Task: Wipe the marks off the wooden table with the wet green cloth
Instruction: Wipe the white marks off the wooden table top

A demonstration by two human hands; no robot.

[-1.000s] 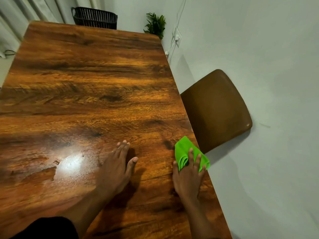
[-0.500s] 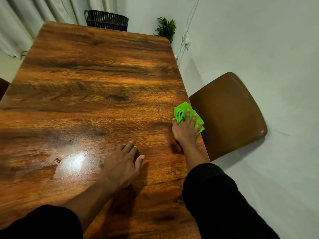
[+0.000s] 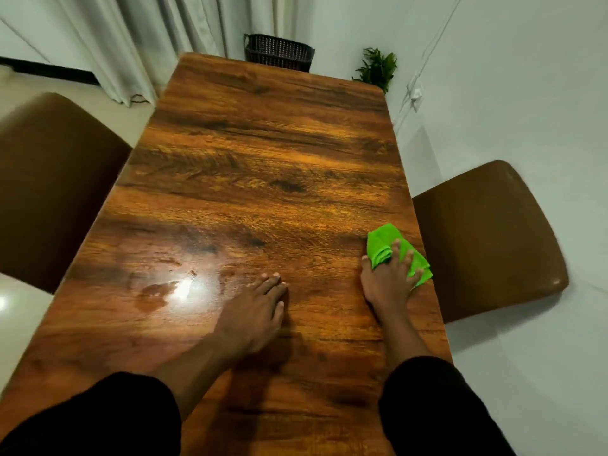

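Note:
The long wooden table [image 3: 263,166] runs away from me, glossy, with a wet smeared patch [image 3: 164,287] and a light glare near its left front. My right hand [image 3: 386,284] presses flat on the folded green cloth [image 3: 383,240] close to the table's right edge, fingers spread over it. My left hand [image 3: 255,307] lies palm down on the bare wood near the middle, just right of the wet patch, holding nothing.
A brown padded chair [image 3: 487,238] stands right of the table beside the cloth, another brown chair [image 3: 49,185] on the left. Beyond the far end are a black woven basket [image 3: 278,52], a small green plant [image 3: 378,67], curtains and a white wall with a socket.
My right hand pushed the cloth forward along the right edge, then drew it back toward me. The view has pulled back and shifted, showing the left chair. The left hand stays planted.

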